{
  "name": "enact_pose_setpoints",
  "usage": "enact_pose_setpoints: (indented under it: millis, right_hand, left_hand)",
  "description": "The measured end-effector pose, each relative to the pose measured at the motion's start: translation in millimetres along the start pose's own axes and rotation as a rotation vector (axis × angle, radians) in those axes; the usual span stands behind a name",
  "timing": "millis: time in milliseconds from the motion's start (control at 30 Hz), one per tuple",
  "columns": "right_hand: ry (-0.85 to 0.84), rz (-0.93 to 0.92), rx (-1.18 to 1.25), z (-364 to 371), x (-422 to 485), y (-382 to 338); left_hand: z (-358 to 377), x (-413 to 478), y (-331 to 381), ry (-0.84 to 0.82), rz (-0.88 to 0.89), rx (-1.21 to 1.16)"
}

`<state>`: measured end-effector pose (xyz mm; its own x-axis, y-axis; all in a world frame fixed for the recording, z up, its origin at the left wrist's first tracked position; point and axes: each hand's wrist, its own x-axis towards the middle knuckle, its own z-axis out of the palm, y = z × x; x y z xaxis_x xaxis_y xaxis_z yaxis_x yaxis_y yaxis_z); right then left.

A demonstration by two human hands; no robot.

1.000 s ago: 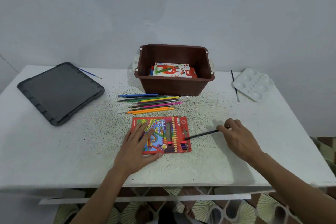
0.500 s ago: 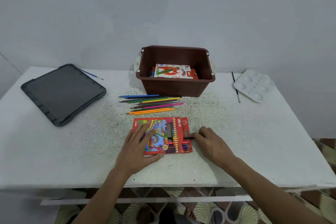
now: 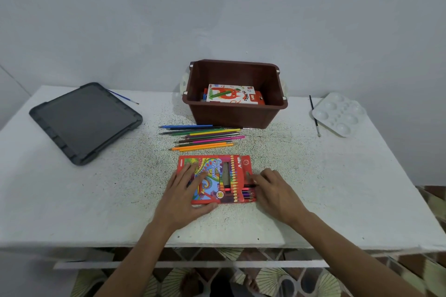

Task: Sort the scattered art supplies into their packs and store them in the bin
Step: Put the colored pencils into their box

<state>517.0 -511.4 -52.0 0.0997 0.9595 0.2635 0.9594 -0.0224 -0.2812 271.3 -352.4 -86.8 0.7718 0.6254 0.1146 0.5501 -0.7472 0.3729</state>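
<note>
We are pressing our left hand (image 3: 185,196) flat on the red pencil pack (image 3: 231,176) lying on the counter (image 3: 96,200) — its grip apart, fingers straight. Our right hand (image 3: 277,195) is pinching a black pencil (image 3: 251,185) at the pack's open right end, grip clamped on it. More loose pencils (image 3: 205,137) are lying between the pack and the brown bin (image 3: 236,116).

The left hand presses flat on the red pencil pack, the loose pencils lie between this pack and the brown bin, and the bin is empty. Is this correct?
Not quite: the brown bin is not empty; the head view shows an oil pastels box lying inside it. The rest holds.
</note>
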Motion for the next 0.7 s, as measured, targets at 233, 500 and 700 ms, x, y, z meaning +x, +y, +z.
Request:
enact_pose_setpoints:
  millis: [233, 500, 700]
  right_hand:
    - [-0.005, 0.017, -0.05, -0.8, 1.5, 2.9]
    - [0.036, -0.019, -0.027, -1.1, -0.3, -3.6]
    - [0.023, -0.035, -0.078, 6.5, -3.0, 2.0]
  left_hand:
    - [0.7, 0.2, -0.3, 0.003, 0.003, -0.002]
    - [1.5, -0.4, -0.9, 0.0, 0.005, 0.017]
    - [2.6, 0.3, -1.9, -0.01, -0.004, 0.011]
